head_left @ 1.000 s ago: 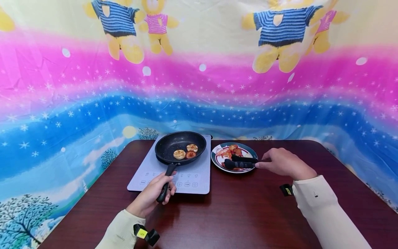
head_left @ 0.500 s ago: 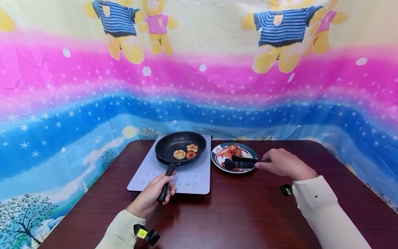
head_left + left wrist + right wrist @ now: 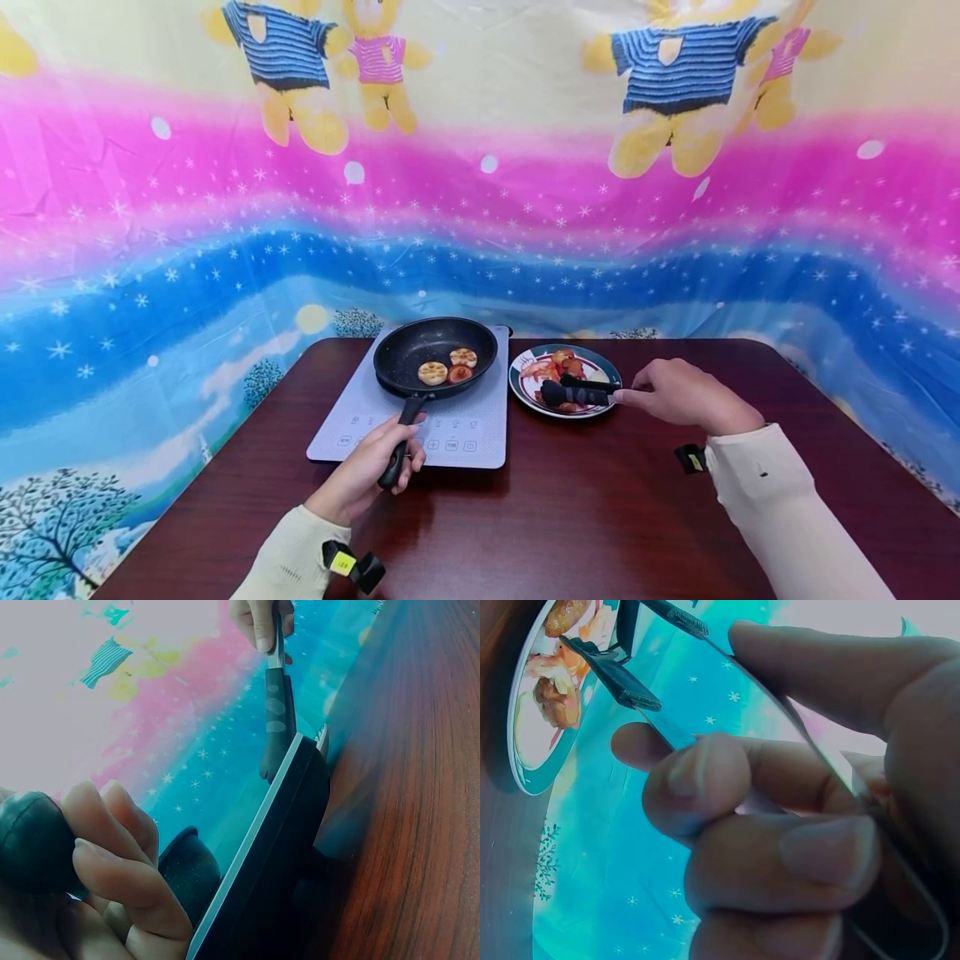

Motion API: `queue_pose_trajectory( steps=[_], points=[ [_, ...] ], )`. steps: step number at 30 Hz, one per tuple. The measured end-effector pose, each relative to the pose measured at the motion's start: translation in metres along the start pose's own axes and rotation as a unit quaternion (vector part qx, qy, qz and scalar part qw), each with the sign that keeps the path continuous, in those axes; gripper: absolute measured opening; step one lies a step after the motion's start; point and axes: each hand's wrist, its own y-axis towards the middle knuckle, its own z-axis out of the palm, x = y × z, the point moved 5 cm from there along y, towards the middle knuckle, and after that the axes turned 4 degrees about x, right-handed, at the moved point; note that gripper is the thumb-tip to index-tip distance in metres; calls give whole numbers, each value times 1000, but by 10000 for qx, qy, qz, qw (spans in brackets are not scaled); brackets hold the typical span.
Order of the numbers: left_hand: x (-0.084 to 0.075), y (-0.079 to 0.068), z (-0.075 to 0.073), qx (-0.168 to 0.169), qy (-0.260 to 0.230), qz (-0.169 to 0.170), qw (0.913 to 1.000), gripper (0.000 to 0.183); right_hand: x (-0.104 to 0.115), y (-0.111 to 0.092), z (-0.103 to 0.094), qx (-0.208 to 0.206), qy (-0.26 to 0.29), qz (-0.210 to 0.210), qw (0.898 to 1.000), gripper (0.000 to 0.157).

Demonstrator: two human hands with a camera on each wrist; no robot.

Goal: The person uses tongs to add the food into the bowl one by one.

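My left hand point(image 3: 378, 458) grips the black handle of a frying pan point(image 3: 405, 333), which sits on a white induction cooktop point(image 3: 487, 417). Inside the pan lie three browned round food pieces point(image 3: 432, 372). On the right, my right hand point(image 3: 678, 392) holds metal tongs with black tips point(image 3: 577, 393) over a plate point(image 3: 521, 392) of food. The right wrist view shows the fingers wrapped around the tongs point(image 3: 810, 735), whose two arms stand apart. Reddish and browned food pieces point(image 3: 555, 701) lie on the plate beyond the tips.
The dark wooden table point(image 3: 585, 517) carries the cooktop and plate side by side. A patterned cloth point(image 3: 480, 233) with bears and snowflakes hangs close behind the table's back edge. Each sleeve carries a black wrist device point(image 3: 352, 565).
The tong tips have shifted very slightly over the plate. Both hands, the pan and its food stay where they were.
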Motion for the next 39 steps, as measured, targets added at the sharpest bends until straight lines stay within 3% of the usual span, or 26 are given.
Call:
queue_pose_trajectory(
  steps=[13,21,28,35,39],
  points=[
    [1,0,0,30,24,19,10000,56,0,7,13,192,140,122,9996,35],
    [1,0,-1,-29,9,-33,10000,55,1,9,18,320,198,145,9992,41],
    [0,0,-1,-13,26,-14,10000,53,1,9,22,427,239,173,9987,34],
    [0,0,-1,-31,59,-30,10000,53,-2,9,24,515,287,313,9978,43],
    [0,-1,0,-26,76,-29,10000,53,-2,10,27,549,197,354,9977,41]
  ],
)
